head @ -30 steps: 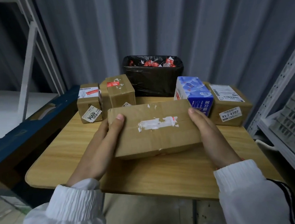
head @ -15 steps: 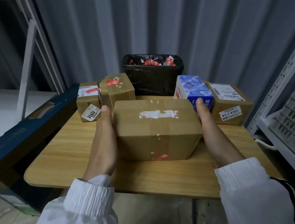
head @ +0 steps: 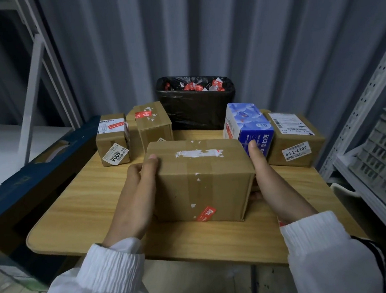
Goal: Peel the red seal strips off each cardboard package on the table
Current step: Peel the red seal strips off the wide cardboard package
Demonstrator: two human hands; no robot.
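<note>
Cardboard package [head: 199, 180] sits at the near middle of the tabletop [head: 77, 213], clasped at both ends. Left grip [head: 136, 197] curls round its left end, thumb on the top edge. Right grip [head: 276, 186] holds the right end, thumb upright, fingers tucked beneath. One red seal strip [head: 206, 213] clings low on the near face. Far behind stand a black bin [head: 196, 109] and a blue box [head: 248, 125].

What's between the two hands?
In the head view, the cardboard box sits between the left hand and right hand, both holding its ends; a red seal strip shows on its near face.
</note>
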